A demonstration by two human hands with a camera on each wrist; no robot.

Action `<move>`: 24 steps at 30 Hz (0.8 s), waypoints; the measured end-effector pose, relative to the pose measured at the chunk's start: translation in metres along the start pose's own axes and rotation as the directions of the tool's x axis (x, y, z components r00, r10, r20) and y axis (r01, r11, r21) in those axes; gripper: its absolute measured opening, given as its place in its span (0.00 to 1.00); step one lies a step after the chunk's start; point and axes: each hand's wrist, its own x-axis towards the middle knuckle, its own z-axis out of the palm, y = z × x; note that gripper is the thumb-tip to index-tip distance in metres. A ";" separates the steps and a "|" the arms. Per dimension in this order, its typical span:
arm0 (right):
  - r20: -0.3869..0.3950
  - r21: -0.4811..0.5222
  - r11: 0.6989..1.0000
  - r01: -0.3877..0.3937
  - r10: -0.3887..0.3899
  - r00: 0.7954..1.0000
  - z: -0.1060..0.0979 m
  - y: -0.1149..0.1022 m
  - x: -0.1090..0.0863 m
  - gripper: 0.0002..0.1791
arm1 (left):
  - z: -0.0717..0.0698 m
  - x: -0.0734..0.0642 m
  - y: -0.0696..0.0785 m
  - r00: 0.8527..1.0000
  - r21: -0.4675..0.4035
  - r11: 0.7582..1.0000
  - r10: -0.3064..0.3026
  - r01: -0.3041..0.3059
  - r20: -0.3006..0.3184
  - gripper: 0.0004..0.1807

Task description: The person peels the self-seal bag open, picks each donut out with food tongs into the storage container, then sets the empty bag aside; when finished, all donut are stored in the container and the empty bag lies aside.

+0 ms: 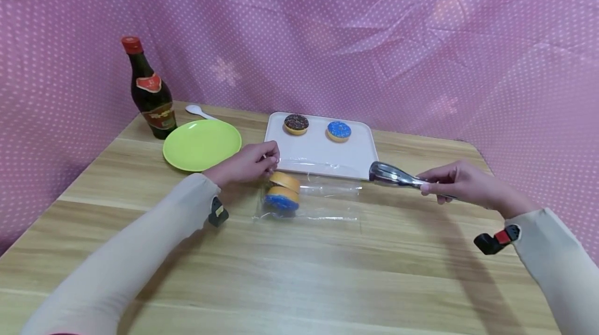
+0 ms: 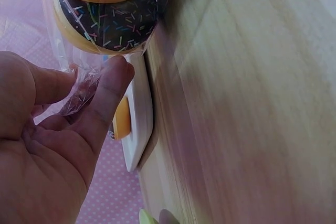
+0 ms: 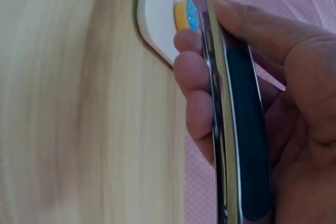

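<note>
My left hand [image 1: 252, 162] pinches the gathered end of a clear plastic bag [image 1: 327, 213]. Inside it, a chocolate donut with sprinkles [image 2: 113, 22] and a blue-iced donut [image 1: 282, 200] lie against each other at the end nearest that hand. The other end of the bag stretches off to the right. My right hand [image 1: 456, 184] grips metal tongs [image 1: 393, 175], thumb on one side and fingers curled on the other. A dark inlay [image 2: 113, 22] is not visible on the left; the tongs' dark handle panel [image 3: 247, 135] shows in the right wrist view. Nothing is between the tongs' ends that I can make out.
Behind the bag lies a white tray [image 1: 323, 155] bearing a chocolate donut [image 1: 296, 124] and a blue donut [image 1: 339, 131]. Left of it are a green plate [image 1: 201, 145], a white spoon [image 1: 198, 112] and a dark bottle [image 1: 152, 95] with a red cap. A pink dotted cloth [image 1: 299, 38] hangs behind the wooden table [image 1: 281, 283].
</note>
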 end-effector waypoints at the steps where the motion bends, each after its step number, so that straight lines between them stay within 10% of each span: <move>1: 0.016 0.002 1.000 0.020 -0.020 1.000 0.001 0.000 -0.002 0.17 | 0.000 0.000 0.000 1.000 -0.001 1.000 0.001 -0.001 -0.001 0.07; 12: 0.164 0.031 0.991 0.128 -0.131 0.978 0.022 -0.007 -0.002 0.16 | 0.001 0.001 -0.002 0.999 -0.005 1.000 0.029 -0.029 -0.015 0.07; 24: 0.107 -0.024 0.974 0.224 -0.220 0.970 0.065 -0.027 0.022 0.15 | 0.001 0.000 0.000 1.000 -0.005 1.000 0.004 -0.004 -0.025 0.07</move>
